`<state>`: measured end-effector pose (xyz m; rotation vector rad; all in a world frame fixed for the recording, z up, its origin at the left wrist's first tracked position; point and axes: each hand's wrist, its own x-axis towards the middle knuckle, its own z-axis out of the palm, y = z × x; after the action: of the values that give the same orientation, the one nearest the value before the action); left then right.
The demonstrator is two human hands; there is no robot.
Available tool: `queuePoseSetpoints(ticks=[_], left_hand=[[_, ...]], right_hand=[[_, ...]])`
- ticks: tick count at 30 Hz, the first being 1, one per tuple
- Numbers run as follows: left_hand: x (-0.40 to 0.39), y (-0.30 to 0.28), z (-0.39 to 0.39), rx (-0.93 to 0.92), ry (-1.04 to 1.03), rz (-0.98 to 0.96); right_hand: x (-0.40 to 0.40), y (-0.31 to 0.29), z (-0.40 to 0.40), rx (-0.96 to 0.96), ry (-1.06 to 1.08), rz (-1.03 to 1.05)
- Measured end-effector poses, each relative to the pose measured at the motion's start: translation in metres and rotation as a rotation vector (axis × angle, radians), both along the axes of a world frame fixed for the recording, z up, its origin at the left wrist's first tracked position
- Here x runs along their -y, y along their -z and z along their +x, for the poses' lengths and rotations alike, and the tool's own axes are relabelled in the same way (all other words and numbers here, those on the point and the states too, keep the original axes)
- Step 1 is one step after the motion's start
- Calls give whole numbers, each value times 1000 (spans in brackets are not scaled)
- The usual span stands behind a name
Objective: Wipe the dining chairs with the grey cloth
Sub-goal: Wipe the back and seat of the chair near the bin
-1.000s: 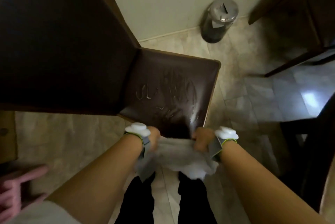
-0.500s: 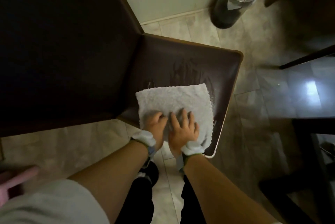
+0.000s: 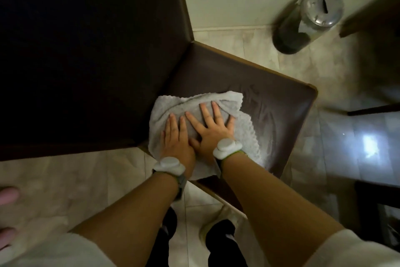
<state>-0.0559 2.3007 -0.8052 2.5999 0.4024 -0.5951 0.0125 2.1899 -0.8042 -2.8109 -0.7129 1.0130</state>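
Grey cloth (image 3: 244, 137) lies diagonal across chair seat (image 3: 281, 104), both hands flat, fingers straight.

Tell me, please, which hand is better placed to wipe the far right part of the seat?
Right. The right hand lies flat on the cloth nearer the seat's uncovered side.

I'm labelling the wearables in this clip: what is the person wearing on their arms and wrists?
Each wrist carries a rounded white puck-shaped device on a grey strap with a yellow-green edge: one by the left hand, one by the right hand. Forearms are bare; pale sleeves show only near the upper arms.
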Motion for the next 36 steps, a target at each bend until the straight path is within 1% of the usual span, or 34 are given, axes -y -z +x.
queuePoseSetpoints(ticks=[2,5,7,9,11,13,15,16,21,23,24,26,27,28,29,30,31,32,34,36], left_hand=[[-21,8,27,49,53,27],[-40,17,74,65,109,2],[-42,21,107,28,121,-23],[-43,32,127,52,68,-65],[-38,31,114,119,10,-93],[-33,28,77,188,-67,-97],[-33,25,35,204,-102,-70],[-29,24,22,203,-85,-60],[-31,18,-34,154,-74,-27],[-30,11,-48,109,-105,-39],[-30,8,-54,72,-149,-49],[-30,-1,-63,20,-228,-55],[-30,-4,-69,-9,-238,-65],[-29,-7,-74,-38,-228,-91],[-29,-10,-79,-56,-216,-121],[-27,-11,-80,-57,-203,-143],[-28,-13,-80,-37,-191,-155],[-28,-14,-78,-11,-178,-165],[-27,-17,-68,14,-146,-191],[-27,-18,-54,11,-128,-213]], right_hand=[[-7,3,21,27,31,23],[-15,1,61,76,122,52],[-20,-2,90,92,156,6],[-32,2,119,104,137,-57],[-44,0,138,99,106,-60],[-62,2,146,107,85,-19],[-80,7,143,123,92,26],[-83,8,140,140,84,29],[-100,7,80,161,-143,30],[-99,2,46,194,-310,82],[-98,1,31,192,-410,165],[-95,-2,11,56,-561,368],[-90,0,7,-46,-600,408],[-85,-1,6,-77,-616,417],[-79,0,7,-40,-598,410],[-70,2,12,37,-543,378],[-65,0,20,126,-449,331],[-56,2,32,162,-322,258],[-39,0,64,192,-91,89],[-32,-3,98,195,56,-52]])
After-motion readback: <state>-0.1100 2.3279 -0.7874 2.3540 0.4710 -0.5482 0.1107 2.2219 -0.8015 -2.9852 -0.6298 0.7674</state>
